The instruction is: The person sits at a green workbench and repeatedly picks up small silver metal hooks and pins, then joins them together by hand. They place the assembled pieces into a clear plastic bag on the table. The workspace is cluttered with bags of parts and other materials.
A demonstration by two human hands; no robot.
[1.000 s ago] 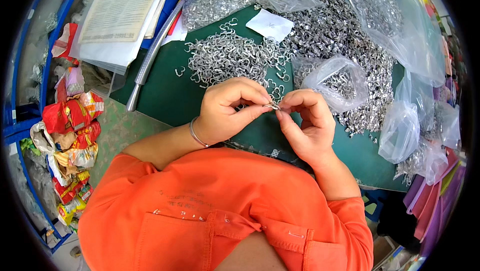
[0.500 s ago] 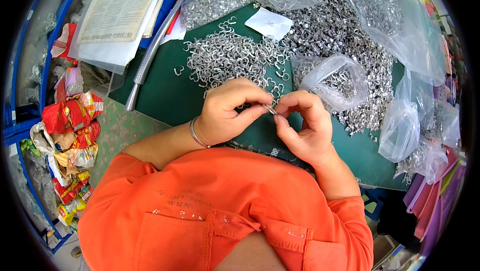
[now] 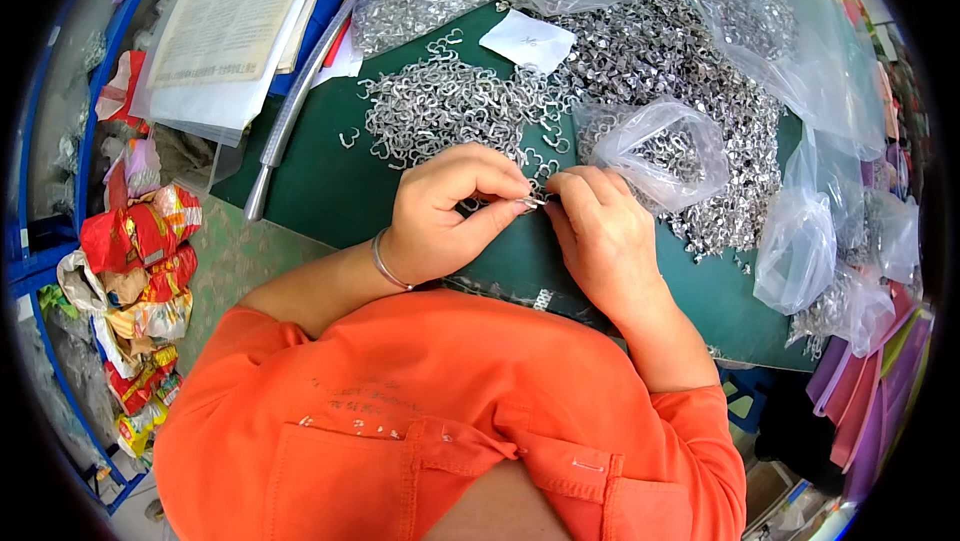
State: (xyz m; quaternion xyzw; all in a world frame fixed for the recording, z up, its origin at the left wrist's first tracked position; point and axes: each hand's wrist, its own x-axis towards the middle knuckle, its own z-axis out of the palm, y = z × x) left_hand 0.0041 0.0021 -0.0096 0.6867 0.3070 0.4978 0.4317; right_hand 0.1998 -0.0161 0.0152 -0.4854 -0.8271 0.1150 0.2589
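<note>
My left hand (image 3: 450, 206), with a bangle at its wrist, pinches a small silvery metal piece (image 3: 532, 202) between thumb and forefinger. Closed fingers of my right hand (image 3: 605, 231) meet the piece's other end, back of the hand upward. Their tips partly hide it, so its exact shape is unclear. Just beyond the hands lies a heap of curved metal hooks (image 3: 440, 106) on the green table (image 3: 510, 266). To the right spreads a larger pile of small shiny metal clips (image 3: 735, 141). An open clear plastic bag (image 3: 665, 156) holding metal pieces rests beside my right hand.
A metal tube-like rod (image 3: 290, 121) lies along the table's left edge, near papers (image 3: 235, 36) in a plastic sleeve. A white slip (image 3: 527, 40) sits between the heaps. More plastic bags (image 3: 795, 251) stand at right. Colourful wrappers (image 3: 140, 251) fill the left side.
My right hand has turned over, its back now upward and its fingers closer together. Both hands still meet at the small metal piece. The whole view has shifted slightly.
</note>
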